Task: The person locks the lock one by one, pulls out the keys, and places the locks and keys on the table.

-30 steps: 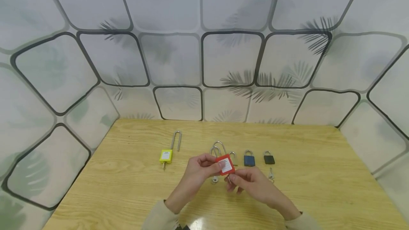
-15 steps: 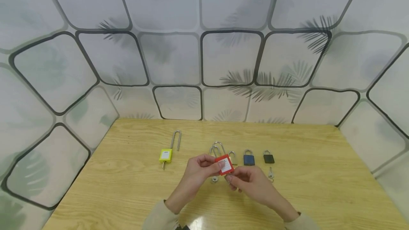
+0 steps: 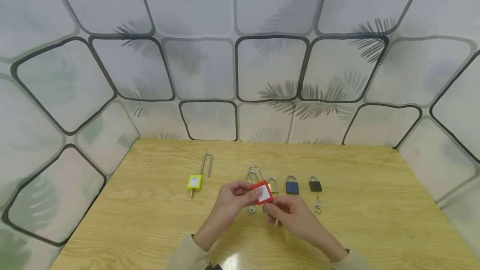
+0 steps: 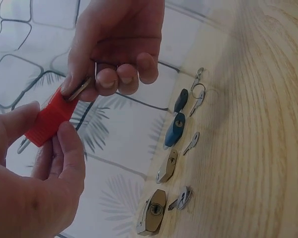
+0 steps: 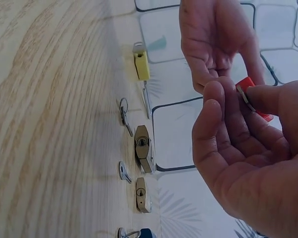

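Note:
My left hand grips a red padlock by its body, thumb across the white label, held above the table. Its shackle points up and away, overlapping a brass padlock behind. My right hand pinches a key between thumb and forefinger at the underside of the red body. In the right wrist view the key's flat bow lies under the thumb, right at the lock. The other fingers of the right hand are loosely curled beneath.
On the wooden table lie a yellow padlock with its key in it, a larger brass padlock, a smaller brass one, a blue padlock and a black one. Loose keys lie in front. A patterned backdrop surrounds the table.
Both hands and the red padlock have shifted slightly left. The right fingers have moved on the key, whose bow shows at a different angle below the padlock.

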The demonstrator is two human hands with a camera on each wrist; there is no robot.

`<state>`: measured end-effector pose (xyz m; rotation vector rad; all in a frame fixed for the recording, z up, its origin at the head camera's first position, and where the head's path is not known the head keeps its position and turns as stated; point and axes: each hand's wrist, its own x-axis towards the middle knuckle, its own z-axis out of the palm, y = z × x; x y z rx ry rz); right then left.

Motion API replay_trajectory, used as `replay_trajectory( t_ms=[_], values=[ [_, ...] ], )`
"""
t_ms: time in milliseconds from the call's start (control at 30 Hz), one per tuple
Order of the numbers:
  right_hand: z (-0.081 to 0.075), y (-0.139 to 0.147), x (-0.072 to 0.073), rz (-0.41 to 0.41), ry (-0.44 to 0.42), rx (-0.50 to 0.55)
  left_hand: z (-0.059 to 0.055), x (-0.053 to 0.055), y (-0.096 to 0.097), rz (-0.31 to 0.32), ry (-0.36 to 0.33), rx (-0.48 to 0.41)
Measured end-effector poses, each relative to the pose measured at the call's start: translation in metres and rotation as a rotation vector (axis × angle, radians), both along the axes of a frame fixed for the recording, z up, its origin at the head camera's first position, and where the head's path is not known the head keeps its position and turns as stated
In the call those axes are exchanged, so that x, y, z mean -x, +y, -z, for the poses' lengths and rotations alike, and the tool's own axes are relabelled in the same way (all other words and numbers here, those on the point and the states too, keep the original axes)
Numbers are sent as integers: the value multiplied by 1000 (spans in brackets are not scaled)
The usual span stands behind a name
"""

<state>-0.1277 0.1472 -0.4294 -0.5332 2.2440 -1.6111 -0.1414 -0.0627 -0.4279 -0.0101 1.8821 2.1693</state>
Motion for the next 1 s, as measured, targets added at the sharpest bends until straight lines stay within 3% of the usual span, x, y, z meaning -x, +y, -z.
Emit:
replay_trajectory(
  t_ms=[233,600,1000],
  values=[
    [-4,-3,1,9,36,-16,-2,2,1,-42,16,3],
    [2,-8,1,14,220,-112,-3,-4,0,-82,35,-28],
    [3,-10,0,8,253,-138,-2,-5,0,-111,48,-37]
  ],
)
